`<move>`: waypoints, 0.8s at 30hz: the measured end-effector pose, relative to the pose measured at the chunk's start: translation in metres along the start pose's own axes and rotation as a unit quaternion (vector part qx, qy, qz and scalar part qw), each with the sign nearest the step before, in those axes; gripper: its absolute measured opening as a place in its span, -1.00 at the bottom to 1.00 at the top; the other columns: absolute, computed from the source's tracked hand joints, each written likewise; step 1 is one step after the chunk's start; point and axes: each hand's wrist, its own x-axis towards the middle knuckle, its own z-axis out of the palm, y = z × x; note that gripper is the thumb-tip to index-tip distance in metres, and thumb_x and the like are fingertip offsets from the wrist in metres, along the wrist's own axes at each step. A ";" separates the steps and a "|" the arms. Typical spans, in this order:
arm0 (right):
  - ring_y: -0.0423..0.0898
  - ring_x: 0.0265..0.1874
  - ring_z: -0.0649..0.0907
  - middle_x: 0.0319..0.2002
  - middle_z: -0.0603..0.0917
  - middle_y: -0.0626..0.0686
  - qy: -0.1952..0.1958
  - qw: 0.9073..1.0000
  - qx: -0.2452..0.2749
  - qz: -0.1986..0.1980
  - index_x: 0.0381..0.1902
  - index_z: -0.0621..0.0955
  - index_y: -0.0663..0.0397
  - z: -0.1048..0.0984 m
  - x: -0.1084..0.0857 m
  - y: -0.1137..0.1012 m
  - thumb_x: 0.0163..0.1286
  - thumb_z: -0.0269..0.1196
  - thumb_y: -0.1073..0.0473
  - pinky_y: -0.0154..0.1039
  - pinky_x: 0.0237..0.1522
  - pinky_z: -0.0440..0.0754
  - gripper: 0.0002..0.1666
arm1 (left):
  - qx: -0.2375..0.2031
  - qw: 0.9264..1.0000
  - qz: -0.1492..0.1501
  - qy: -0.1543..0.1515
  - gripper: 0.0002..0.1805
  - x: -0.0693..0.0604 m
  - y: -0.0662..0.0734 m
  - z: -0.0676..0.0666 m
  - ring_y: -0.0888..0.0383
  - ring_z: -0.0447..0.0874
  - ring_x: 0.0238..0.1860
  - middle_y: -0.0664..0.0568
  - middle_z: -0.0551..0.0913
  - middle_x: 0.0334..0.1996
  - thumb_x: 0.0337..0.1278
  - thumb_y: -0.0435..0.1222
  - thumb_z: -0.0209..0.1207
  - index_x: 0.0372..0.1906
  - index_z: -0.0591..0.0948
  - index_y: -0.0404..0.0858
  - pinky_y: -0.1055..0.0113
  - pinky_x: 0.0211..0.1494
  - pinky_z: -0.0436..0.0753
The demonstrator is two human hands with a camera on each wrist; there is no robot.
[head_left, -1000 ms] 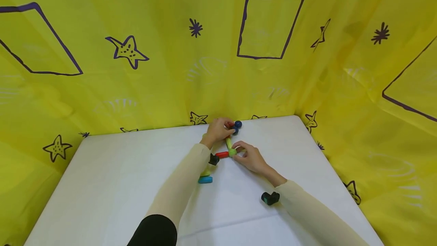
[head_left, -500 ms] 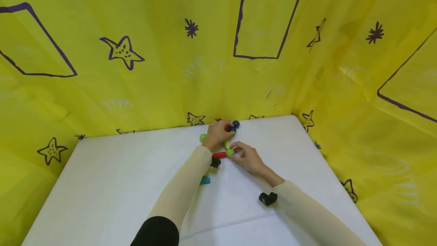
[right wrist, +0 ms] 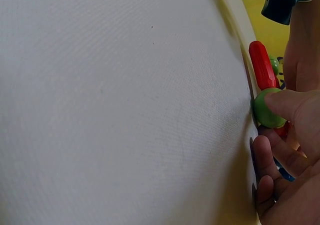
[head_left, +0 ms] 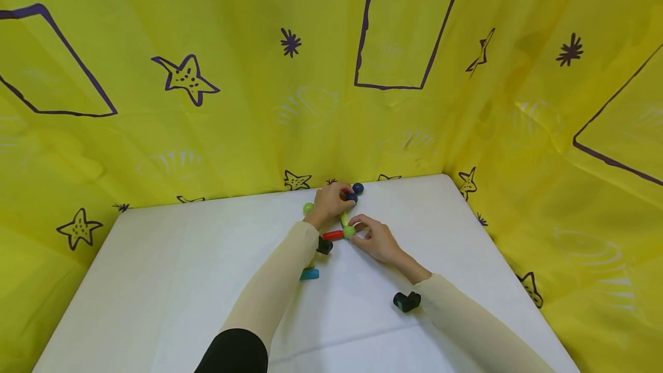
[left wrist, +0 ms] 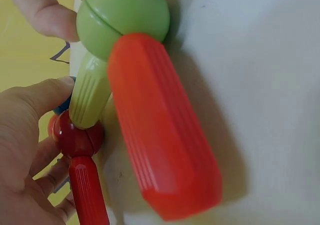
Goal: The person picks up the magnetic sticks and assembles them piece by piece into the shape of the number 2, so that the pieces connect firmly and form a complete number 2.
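Note:
My right hand (head_left: 380, 240) pinches a green ball (left wrist: 125, 17) between thumb and fingers. From this ball stick out a thick red rod (left wrist: 160, 125) and a yellow-green rod (left wrist: 90, 92). The yellow-green rod meets a red ball (left wrist: 75, 135), which bears another red rod (left wrist: 89, 190). My left hand (head_left: 330, 203) curls round this far end of the toy, its thumb beside a blue piece (left wrist: 64, 105) behind the red ball. In the head view, a dark blue ball (head_left: 353, 198) shows at its fingertips. The left fingers are partly hidden behind the toy.
Another dark blue ball (head_left: 358, 188) lies by the back edge of the white table (head_left: 181, 281). A green ball (head_left: 308, 209) sits left of my left wrist. A blue rod (head_left: 309, 274) lies near my left forearm. A yellow patterned curtain (head_left: 233, 131) hangs behind.
The head view has shifted slightly. My left hand has moved a little against the toy, and the green ball left of its wrist shows more. My right hand keeps its pinch.

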 end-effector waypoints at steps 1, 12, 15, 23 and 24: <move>-0.17 -0.52 0.54 -0.10 0.77 0.06 -0.001 1.000 -0.001 0.000 0.06 0.62 -0.04 0.000 0.000 0.000 0.34 0.42 0.25 -0.30 -0.38 0.52 -0.64 | -0.005 1.000 0.002 -0.002 -0.74 0.000 -0.001 -0.001 0.05 0.68 -0.06 -0.01 0.74 -0.07 0.26 -0.22 0.40 0.01 0.73 -0.17 0.13 0.16 0.58; -0.13 -0.44 0.54 -0.08 0.76 0.05 -0.007 1.000 -0.009 0.020 0.07 0.61 -0.06 0.000 0.002 -0.003 0.35 0.42 0.23 -0.26 -0.30 0.53 -0.64 | -0.033 0.999 0.029 0.002 -0.70 -0.010 -0.001 -0.025 0.03 0.60 -0.12 -0.04 0.76 -0.05 0.25 -0.18 0.39 0.05 0.73 -0.13 0.21 -0.08 0.59; -0.13 -0.43 0.55 -0.07 0.76 0.06 -0.008 1.000 -0.012 0.013 0.08 0.61 -0.04 0.001 0.002 -0.003 0.35 0.42 0.24 -0.26 -0.30 0.54 -0.63 | -0.035 0.998 0.046 0.012 -0.71 -0.017 -0.003 -0.033 -0.02 0.62 -0.08 -0.05 0.77 -0.09 0.21 -0.18 0.42 0.01 0.74 -0.13 0.17 -0.07 0.60; -0.14 -0.46 0.55 -0.06 0.76 0.09 -0.008 1.000 -0.017 0.009 0.08 0.61 -0.03 -0.001 0.002 -0.004 0.35 0.43 0.24 -0.27 -0.32 0.54 -0.63 | -0.030 0.994 0.098 0.043 -0.72 -0.045 -0.019 -0.054 -0.01 0.68 -0.11 -0.02 0.79 -0.18 0.17 -0.22 0.44 -0.03 0.74 -0.16 0.14 -0.07 0.63; -0.13 -0.45 0.55 -0.06 0.76 0.09 -0.008 1.000 -0.019 0.011 0.08 0.61 -0.03 -0.001 0.002 -0.004 0.35 0.42 0.24 -0.26 -0.31 0.54 -0.63 | -0.032 0.993 0.099 0.046 -0.72 -0.049 -0.022 -0.056 -0.02 0.69 -0.11 -0.02 0.79 -0.19 0.17 -0.22 0.45 -0.04 0.74 -0.17 0.14 -0.07 0.62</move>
